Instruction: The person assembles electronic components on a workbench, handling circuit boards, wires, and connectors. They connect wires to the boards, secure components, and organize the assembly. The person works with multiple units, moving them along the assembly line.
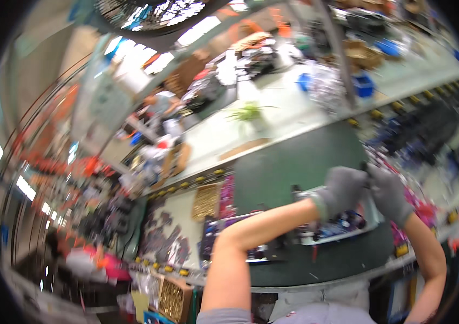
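My left hand (342, 186) and my right hand (390, 195), both in grey gloves, meet over the right part of the green work mat (289, 162). Their fingers are closed together, and a small dark thing (367, 167) shows between them, too blurred to name. Just below the hands lies a white tray (342, 236) with several small dark and purplish parts in it. Partly hidden behind my left forearm is a second tray (264, 261) of dark parts.
Left of the mat, a box of gold-coloured small pieces (206, 202) stands near scattered dark flat pieces (167, 237). Heaped dark parts (418, 129) lie at the right. Across the bench are a green plant (248, 112) and a blue bin (364, 85). Another person (163, 102) sits further off.
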`<state>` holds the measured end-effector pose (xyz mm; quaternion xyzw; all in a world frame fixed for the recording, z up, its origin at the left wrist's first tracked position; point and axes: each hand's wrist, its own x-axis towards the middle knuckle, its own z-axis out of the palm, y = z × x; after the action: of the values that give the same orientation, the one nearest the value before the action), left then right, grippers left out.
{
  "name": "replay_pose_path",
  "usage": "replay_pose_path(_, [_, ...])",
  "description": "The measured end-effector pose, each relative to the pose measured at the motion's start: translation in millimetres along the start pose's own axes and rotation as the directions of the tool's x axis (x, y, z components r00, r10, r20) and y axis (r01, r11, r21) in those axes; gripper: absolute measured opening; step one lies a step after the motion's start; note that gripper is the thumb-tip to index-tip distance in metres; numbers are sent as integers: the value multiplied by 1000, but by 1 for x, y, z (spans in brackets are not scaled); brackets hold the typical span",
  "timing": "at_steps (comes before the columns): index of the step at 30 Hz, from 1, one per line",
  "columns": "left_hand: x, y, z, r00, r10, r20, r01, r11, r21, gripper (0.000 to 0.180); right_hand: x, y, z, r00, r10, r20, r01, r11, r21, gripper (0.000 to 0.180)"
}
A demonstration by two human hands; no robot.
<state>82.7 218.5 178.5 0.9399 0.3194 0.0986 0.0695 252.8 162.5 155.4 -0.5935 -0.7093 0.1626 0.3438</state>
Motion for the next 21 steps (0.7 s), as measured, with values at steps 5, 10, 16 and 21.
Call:
replay_pose_path(5, [-4,-13,-10,988,-131,86,134,991,-31,13,4,-8,4,998,-66,16,66,998,17,25])
replay_pose_path(10, [-7,3,-17,940,-288,183,291,957,9,16,3,2,1,993,-113,-26,115,992,48,31])
replay_pose_path(16, [-4,-7,-10,923,-326,206,350,932,-94,17,5,3,-1,986,-162,-31,162,987,9,33])
replay_pose_path(21, [-6,-6,-1,930,-337,147,352,932,-88,17,4,-3,3,995,-92,-39,93,995,36,32])
